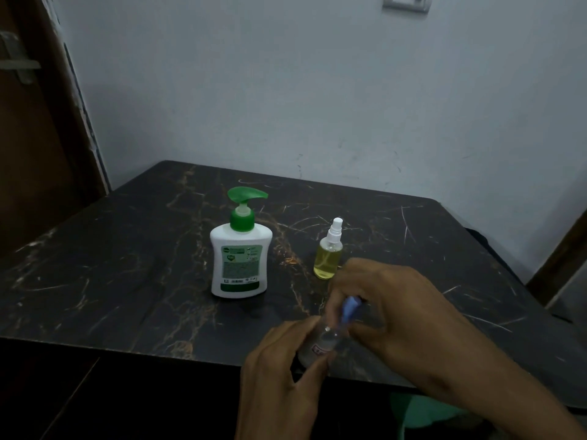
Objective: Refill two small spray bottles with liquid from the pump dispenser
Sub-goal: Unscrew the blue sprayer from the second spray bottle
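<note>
A white pump dispenser [239, 258] with a green pump head stands upright in the middle of the dark marble table [127, 265]. To its right stands a small spray bottle [328, 254] with yellow liquid and a white nozzle. Near the table's front edge my left hand [279, 369] grips the body of a second small clear spray bottle [324, 341], which is tilted. My right hand [390, 303] pinches that bottle's blue spray top [349, 309]. The fingers hide much of the bottle.
A pale wall runs behind the table, with a switch plate [406, 3] at the top. A brown door [35, 138] stands at the left. A green object [422, 411] shows below the table's front right edge.
</note>
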A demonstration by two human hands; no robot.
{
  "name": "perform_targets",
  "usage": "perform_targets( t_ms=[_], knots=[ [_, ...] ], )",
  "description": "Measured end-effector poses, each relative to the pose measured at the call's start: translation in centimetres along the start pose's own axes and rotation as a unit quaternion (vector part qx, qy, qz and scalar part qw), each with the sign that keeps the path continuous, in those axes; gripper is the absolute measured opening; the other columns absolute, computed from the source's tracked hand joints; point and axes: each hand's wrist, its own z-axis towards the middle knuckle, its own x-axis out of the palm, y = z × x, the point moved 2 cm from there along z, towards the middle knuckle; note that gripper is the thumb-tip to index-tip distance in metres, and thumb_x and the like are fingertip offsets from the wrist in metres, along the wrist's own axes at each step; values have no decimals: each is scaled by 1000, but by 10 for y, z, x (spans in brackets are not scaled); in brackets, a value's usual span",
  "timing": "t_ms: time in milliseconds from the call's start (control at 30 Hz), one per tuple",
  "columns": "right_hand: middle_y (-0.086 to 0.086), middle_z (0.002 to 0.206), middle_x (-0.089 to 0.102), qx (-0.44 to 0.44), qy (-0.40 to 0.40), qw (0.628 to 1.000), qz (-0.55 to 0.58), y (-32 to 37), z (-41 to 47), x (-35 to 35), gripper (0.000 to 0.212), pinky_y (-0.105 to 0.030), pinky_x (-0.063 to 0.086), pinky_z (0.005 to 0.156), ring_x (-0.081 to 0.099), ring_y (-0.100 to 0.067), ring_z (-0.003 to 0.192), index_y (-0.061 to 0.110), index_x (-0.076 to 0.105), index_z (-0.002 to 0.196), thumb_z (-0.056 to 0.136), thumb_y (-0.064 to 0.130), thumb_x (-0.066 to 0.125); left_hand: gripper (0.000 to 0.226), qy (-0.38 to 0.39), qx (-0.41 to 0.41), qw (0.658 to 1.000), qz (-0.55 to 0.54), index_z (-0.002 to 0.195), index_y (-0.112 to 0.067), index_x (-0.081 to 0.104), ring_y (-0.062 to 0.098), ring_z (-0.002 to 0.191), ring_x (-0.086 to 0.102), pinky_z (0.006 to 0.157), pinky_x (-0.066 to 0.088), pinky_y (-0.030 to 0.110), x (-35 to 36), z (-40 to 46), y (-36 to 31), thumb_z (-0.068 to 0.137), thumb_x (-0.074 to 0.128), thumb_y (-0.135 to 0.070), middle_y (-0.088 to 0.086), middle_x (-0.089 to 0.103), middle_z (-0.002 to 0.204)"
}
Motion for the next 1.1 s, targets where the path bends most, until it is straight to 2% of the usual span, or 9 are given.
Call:
perform_targets(
  t_ms=[67, 167, 333, 467, 633, 733, 800, 900, 1100],
  knots=[
    [25, 112, 67, -28, 25, 998, 50, 1, -1, -7, 32, -17, 48, 92, 61, 3, 113, 36, 71, 83, 80, 5, 79, 31, 19, -9, 1000, -14, 105, -44, 74, -7, 100, 66, 81, 47, 9, -1, -1, 1, 83, 84, -23, -27, 70, 105],
    [31, 118, 66, -27, -1, 997, 78, 1, -1, -15, 20, -19, 48, 98, 59, 11, 117, 41, 70, 96, 85, 28, 80, 38, 19, -14, 1000, -7, 108, -41, 76, -6, 100, 66, 82, 49, 12, -3, 1, 3, 79, 86, -19, -27, 70, 105],
    [19, 86, 69, 36, 3, 995, -88, 2, 11, -1, 33, -17, 40, 62, 59, 3, 70, 36, 62, 90, 87, 69, 62, 51, -1, -3, 1000, -3, 100, -60, 66, -7, 99, 67, 79, 47, 4, -1, -1, 2, 79, 87, -18, -27, 70, 105],
    [23, 83, 66, 9, 32, 996, -80, 6, 11, -5, 8, -12, 40, 63, 61, 4, 79, 36, 67, 92, 90, 40, 74, 31, -8, -3, 1000, -3, 108, -42, 76, -4, 97, 68, 80, 49, 10, -2, 2, 2, 80, 79, -31, -23, 71, 103],
    [23, 109, 67, -53, 77, 996, 0, 5, 9, -14, 35, -15, 50, 87, 64, 5, 106, 35, 72, 88, 83, 1, 75, 33, 21, -25, 999, -37, 108, -36, 77, -2, 99, 69, 79, 50, 11, -2, 4, 4, 77, 80, -26, -20, 72, 103],
    [22, 113, 69, -69, 50, 994, 70, 4, 7, -16, 28, -15, 51, 87, 67, 1, 108, 35, 73, 91, 86, 8, 75, 36, 18, -19, 999, -20, 106, -39, 76, -4, 98, 68, 79, 47, 7, -4, 3, 3, 75, 82, -21, -22, 71, 101],
    [24, 106, 69, -66, 8, 998, 17, 4, 9, -13, 10, -18, 51, 84, 64, 5, 103, 38, 69, 98, 91, 32, 72, 45, 19, -29, 999, -27, 104, -46, 74, -3, 98, 69, 79, 49, 9, -4, 3, 3, 75, 86, -14, -22, 71, 102],
    [22, 94, 68, -28, 4, 995, -97, 3, 14, -2, 29, -23, 54, 75, 62, 4, 84, 38, 64, 103, 90, 64, 61, 49, 7, -25, 999, -25, 102, -53, 68, -3, 98, 69, 79, 49, 7, -3, 3, 3, 73, 85, -17, -23, 71, 103],
    [29, 84, 70, -8, 11, 997, -78, 8, 14, -16, 6, -13, 51, 70, 64, 10, 84, 35, 70, 91, 90, 37, 75, 36, 20, -41, 998, -44, 111, -35, 77, 0, 98, 69, 79, 51, 12, -4, 3, 5, 75, 78, -28, -18, 72, 102]
  ],
)
